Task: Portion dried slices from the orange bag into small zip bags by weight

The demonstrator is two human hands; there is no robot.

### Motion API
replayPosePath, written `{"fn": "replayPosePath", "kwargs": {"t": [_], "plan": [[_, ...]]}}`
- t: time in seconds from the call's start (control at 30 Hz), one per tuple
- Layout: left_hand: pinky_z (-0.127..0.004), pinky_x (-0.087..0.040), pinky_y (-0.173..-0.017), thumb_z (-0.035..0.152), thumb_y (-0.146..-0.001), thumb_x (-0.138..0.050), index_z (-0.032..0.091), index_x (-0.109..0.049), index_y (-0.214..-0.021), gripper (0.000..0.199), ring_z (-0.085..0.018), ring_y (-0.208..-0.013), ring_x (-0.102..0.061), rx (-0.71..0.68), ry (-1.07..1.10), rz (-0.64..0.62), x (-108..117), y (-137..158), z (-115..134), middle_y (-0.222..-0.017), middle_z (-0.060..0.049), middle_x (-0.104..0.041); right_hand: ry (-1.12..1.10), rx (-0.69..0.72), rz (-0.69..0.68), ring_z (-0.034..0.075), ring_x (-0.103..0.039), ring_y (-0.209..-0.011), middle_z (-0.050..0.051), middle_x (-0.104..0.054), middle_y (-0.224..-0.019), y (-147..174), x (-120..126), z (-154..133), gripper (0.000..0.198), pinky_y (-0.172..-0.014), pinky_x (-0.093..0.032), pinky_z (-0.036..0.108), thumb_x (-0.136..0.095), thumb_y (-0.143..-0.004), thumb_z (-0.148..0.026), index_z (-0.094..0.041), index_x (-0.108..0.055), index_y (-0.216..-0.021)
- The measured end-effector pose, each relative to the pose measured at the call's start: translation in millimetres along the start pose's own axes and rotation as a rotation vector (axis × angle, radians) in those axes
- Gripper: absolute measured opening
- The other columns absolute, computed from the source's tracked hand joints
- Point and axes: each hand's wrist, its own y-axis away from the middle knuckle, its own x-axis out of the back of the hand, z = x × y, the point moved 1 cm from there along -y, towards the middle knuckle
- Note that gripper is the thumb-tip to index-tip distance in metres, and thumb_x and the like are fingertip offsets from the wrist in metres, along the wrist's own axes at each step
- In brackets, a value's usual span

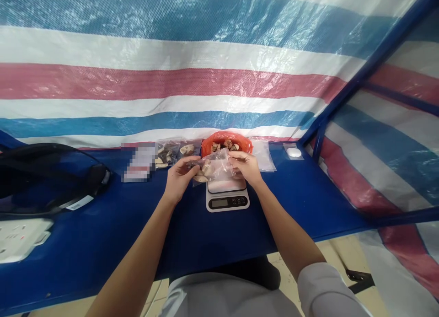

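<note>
A clear plastic bag (216, 169) with several pale, brownish pieces, perhaps dried mushrooms, hangs between my two hands above a white digital scale (228, 206). My left hand (180, 176) pinches the bag's filled end between thumb and fingers. At the other end, my right hand (246, 165) grips the bag near its mouth. Just behind the hands stands a red plastic bag (210, 141), open at the top, holding more of the same brown and cream pieces. The scale's plate is partly hidden under the held bag, and its display looks blank.
Two filled clear bags, one (167, 153) beside another (187, 149), lie left of the red bag. Flat clear bags (268, 156) lie to its right, near a white round object (294, 153). A black strapped device (92, 179) and white power strip (24, 239) occupy the table's left.
</note>
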Motion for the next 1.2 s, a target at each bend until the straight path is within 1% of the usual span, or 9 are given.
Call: {"fn": "replayPosePath", "kwargs": {"t": [0.17,0.27,0.37,0.43,0.57,0.7,0.8,0.97,1.2], "plan": [[-0.038,-0.052,-0.098,0.035,-0.084,-0.071,0.02,-0.075,-0.099,0.021,-0.023,-0.105,-0.068,-0.445,-0.587,0.029,1.7,-3.5,23.6,-0.109,-0.008,-0.074,0.028,0.057,-0.019,0.024,-0.074,-0.087,0.008,-0.079,-0.099,-0.2,-5.0,-7.5,0.041,-0.073,-0.063,0.036,-0.08,-0.069,-0.045,-0.017,-0.078,-0.1],[-0.033,-0.054,-0.091,0.034,-0.088,-0.064,0.019,-0.076,-0.098,0.021,-0.021,-0.094,-0.07,-0.542,-0.703,-0.072,-13.5,-4.8,41.2,-0.1,-0.008,-0.075,0.062,0.093,-0.05,0.022,-0.073,-0.086,0.006,-0.078,-0.096,-2.0,-8.9,-16.0,0.04,-0.075,-0.063,0.034,-0.079,-0.07,-0.044,-0.017,-0.078,-0.099],[-0.026,-0.052,-0.074,0.031,-0.088,-0.06,0.018,-0.076,-0.091,0.021,-0.015,-0.07,-0.066,-0.429,-0.734,-0.223,-30.1,-9.7,48.8,-0.089,-0.006,-0.076,0.068,0.088,-0.09,0.019,-0.072,-0.081,0.006,-0.077,-0.101,-4.6,-13.1,-23.4,0.04,-0.065,-0.063,0.031,-0.078,-0.07,-0.044,-0.018,-0.077,-0.1],[-0.025,-0.05,-0.068,0.031,-0.086,-0.059,0.018,-0.074,-0.079,0.021,-0.014,-0.065,-0.064,-0.342,-0.745,-0.217,-37.4,-14.3,49.5,-0.078,-0.003,-0.075,0.058,0.093,-0.105,0.019,-0.072,-0.083,0.006,-0.077,-0.108,-6.6,-15.7,-26.7,0.039,-0.06,-0.062,0.029,-0.078,-0.07,-0.043,-0.019,-0.077,-0.101],[-0.024,-0.048,-0.063,0.036,-0.084,-0.061,0.018,-0.072,-0.069,0.026,-0.014,-0.055,-0.063,-0.101,-0.67,-0.193,-43.7,-23.6,45.6,-0.055,0.001,-0.066,0.028,0.136,-0.141,0.022,-0.073,-0.097,0.008,-0.076,-0.115,-10.5,-19.7,-31.3,0.039,-0.065,-0.062,0.028,-0.08,-0.068,-0.04,-0.019,-0.076,-0.101],[-0.026,-0.053,-0.059,0.047,-0.082,-0.067,0.016,-0.072,-0.069,0.033,-0.016,-0.057,-0.067,0.165,-0.395,-0.18,-45.5,-31.9,39.7,-0.064,-0.003,-0.072,0.027,0.121,-0.192,0.023,-0.073,-0.096,0.008,-0.078,-0.107,-14.4,-20.8,-37.8,0.041,-0.068,-0.063,0.031,-0.081,-0.07,-0.04,-0.019,-0.076,-0.106],[-0.026,-0.056,-0.06,0.051,-0.078,-0.073,0.014,-0.074,-0.072,0.037,-0.016,-0.059,-0.068,0.293,-0.203,-0.14,-45.7,-37.5,37.3,-0.073,-0.007,-0.075,0.024,0.099,-0.237,0.024,-0.073,-0.098,0.007,-0.078,-0.107,-18.0,-19.4,-44.0,0.041,-0.073,-0.064,0.033,-0.081,-0.071,-0.042,-0.02,-0.077,-0.105],[-0.026,-0.057,-0.062,0.044,-0.071,-0.082,0.012,-0.074,-0.074,0.034,-0.015,-0.06,-0.067,0.385,-0.077,-0.137,-44.7,-46.6,35.1,-0.072,-0.008,-0.074,0.009,0.012,-0.327,0.023,-0.074,-0.094,0.005,-0.078,-0.101,-25.0,-15.9,-50.4,0.043,-0.068,-0.065,0.032,-0.082,-0.071,-0.044,-0.021,-0.078,-0.107],[-0.027,-0.059,-0.067,0.041,-0.065,-0.085,0.013,-0.075,-0.074,0.031,-0.015,-0.065,-0.069,0.381,0.01,-0.157,-46.0,-55.3,24.4,-0.074,-0.006,-0.075,0.113,-0.017,-0.339,0.016,-0.072,-0.077,0.004,-0.077,-0.092,-32.4,-11.4,-60.0,0.036,-0.06,-0.064,0.026,-0.081,-0.073,-0.04,-0.018,-0.079,-0.102]]}}
